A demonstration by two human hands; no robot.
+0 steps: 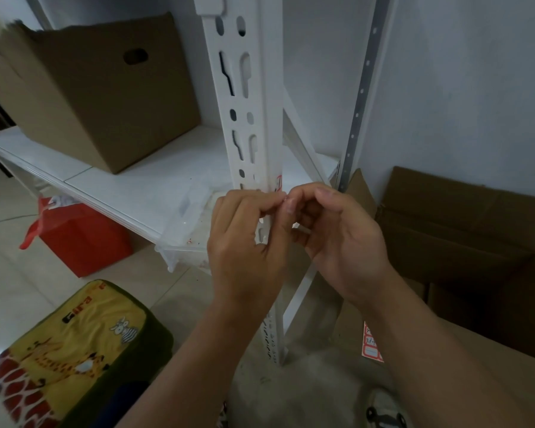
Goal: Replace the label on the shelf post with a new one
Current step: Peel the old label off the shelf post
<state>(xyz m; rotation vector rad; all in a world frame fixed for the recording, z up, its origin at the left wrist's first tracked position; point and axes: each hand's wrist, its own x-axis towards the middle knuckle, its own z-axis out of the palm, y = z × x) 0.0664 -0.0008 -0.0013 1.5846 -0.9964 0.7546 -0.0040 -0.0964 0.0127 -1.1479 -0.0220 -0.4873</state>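
Post: white perforated metal shelf post [254,118], upright, rising through the middle of the view.
Label: small white label with red edging [278,184] on the post's right face, partly hidden by fingertips.
Left hand: left hand [244,242] curled against the front of the post, thumb and forefinger pinching at the label's lower edge.
Right hand: right hand [337,236] curled just beside it, fingertips meeting the left hand's at the label; whether it grips the label I cannot tell.
Spare labels: sheet of red-bordered white labels [372,344] low beside the right forearm.
Shelf: white shelf board [130,180] carrying a brown cardboard box [105,88].
Floor: red bag [81,236]; yellow giraffe-print cushion [74,350].
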